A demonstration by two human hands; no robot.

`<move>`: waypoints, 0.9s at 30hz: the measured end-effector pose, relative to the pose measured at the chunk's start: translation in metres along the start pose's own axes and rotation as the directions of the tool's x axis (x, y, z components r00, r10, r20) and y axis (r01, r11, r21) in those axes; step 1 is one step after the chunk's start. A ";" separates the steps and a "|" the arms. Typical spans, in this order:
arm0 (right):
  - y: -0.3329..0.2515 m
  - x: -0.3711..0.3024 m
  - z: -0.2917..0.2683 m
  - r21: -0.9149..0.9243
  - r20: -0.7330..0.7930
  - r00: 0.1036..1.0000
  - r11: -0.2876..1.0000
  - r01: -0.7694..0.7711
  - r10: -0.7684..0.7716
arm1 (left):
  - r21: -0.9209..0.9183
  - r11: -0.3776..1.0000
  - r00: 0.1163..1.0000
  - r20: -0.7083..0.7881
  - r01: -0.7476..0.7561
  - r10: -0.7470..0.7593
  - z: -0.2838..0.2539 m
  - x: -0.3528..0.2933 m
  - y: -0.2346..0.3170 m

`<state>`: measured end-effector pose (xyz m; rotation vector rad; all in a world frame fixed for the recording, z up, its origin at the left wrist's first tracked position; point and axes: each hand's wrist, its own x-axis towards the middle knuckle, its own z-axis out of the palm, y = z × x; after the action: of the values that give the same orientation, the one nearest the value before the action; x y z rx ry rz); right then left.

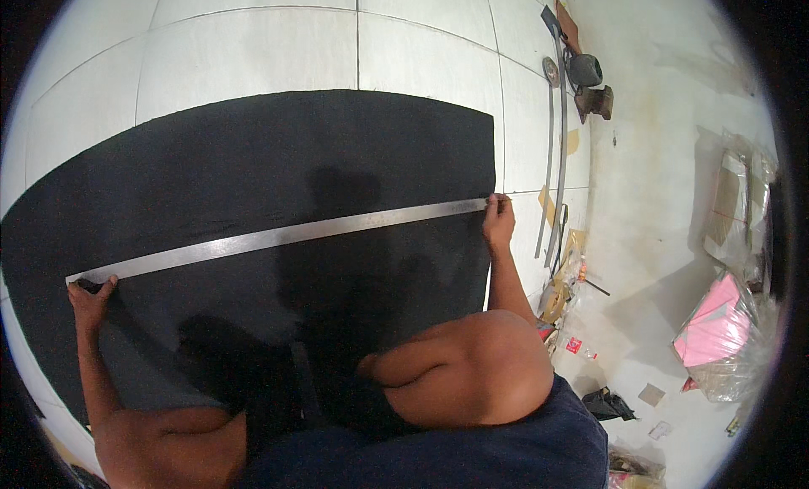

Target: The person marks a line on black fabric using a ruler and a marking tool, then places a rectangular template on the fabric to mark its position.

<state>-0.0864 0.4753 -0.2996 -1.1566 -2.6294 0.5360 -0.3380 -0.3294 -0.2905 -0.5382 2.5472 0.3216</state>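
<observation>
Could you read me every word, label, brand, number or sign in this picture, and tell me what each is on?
No text can be read here.
Long, straight silver metal strip: any markings are too small to read.
Large, flat black sheet with a curved edge: no lettering shows.
Small red packet with pale marks: too small and blurred.
Pink bundle in clear plastic: no lettering can be made out.

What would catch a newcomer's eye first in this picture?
Most likely the long, shiny metal strip, slanting across the big black sheet on the pale tiled floor, with the left hand at its left end and the right hand at its right end. Next might come the bright pink item in clear plastic, at the far right of the view.
</observation>
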 end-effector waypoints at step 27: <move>-0.426 -0.119 0.137 0.644 0.618 -0.382 0.164 0.747 -0.687 | -0.002 0.994 0.993 -0.033 0.112 -0.112 -0.002 -0.022 0.020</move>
<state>-0.3364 0.0882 -0.2546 1.7762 -3.1997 0.8293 -0.3300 -0.3053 -0.2748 -0.6890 2.5358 0.2748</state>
